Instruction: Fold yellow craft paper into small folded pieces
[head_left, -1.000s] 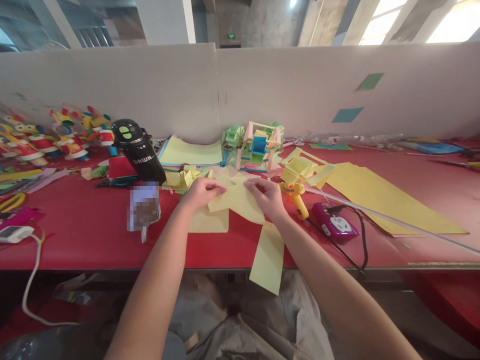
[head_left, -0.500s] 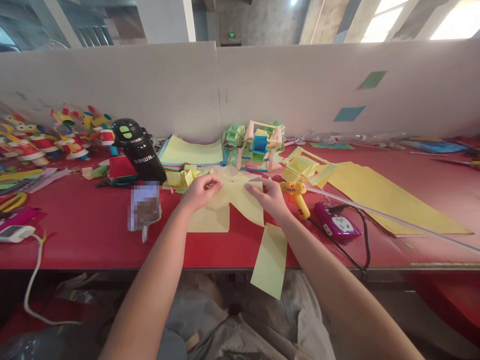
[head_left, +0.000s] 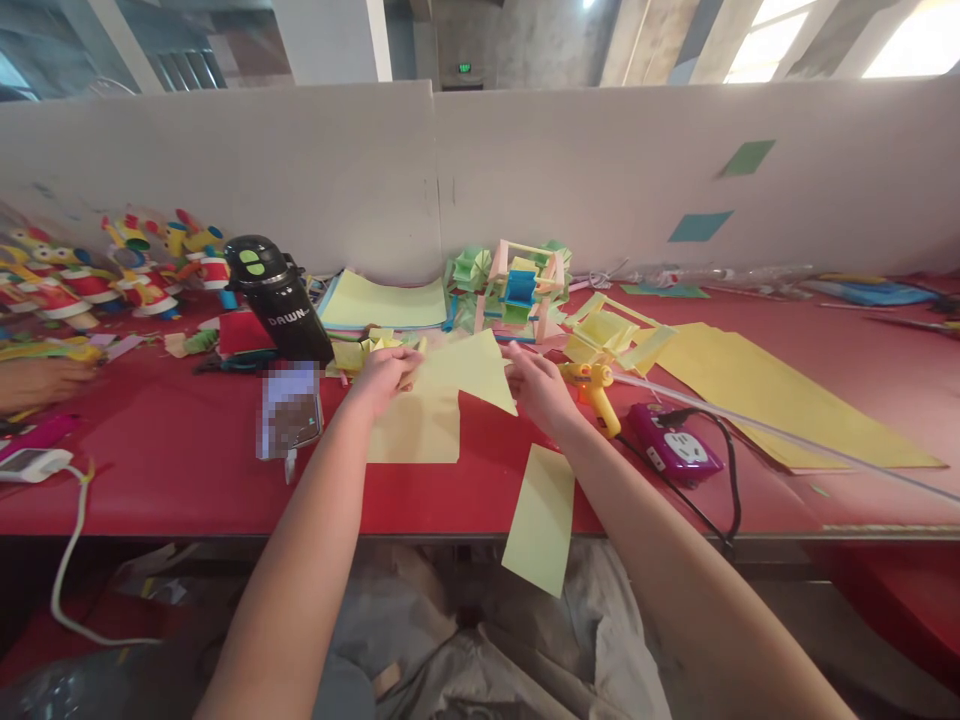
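My left hand (head_left: pixel 390 378) has its fingers closed on the left end of a pale yellow paper sheet (head_left: pixel 474 368), which is lifted above the table. Beside the sheet's right edge is my right hand (head_left: pixel 534 382), its fingers bent close together; what they hold, if anything, is too small to make out. Another pale yellow sheet (head_left: pixel 420 440) lies flat under the raised one. A narrower yellow piece (head_left: pixel 540 515) hangs over the table's front edge, below my right wrist.
A black bottle (head_left: pixel 281 310) and a phone (head_left: pixel 291 412) are at left. Another person's hand (head_left: pixel 45 385) is at the far left. Right stand a yellow glue gun (head_left: pixel 598 395), a purple power socket (head_left: pixel 676 445) and yellow sheets (head_left: pixel 780 400). Paper models (head_left: pixel 520 290) stand behind.
The raised sheet has tilted and shifted left. My left hand has moved slightly left, and my right fingers have come off the sheet's top edge. Another person's hand has appeared at the far left.
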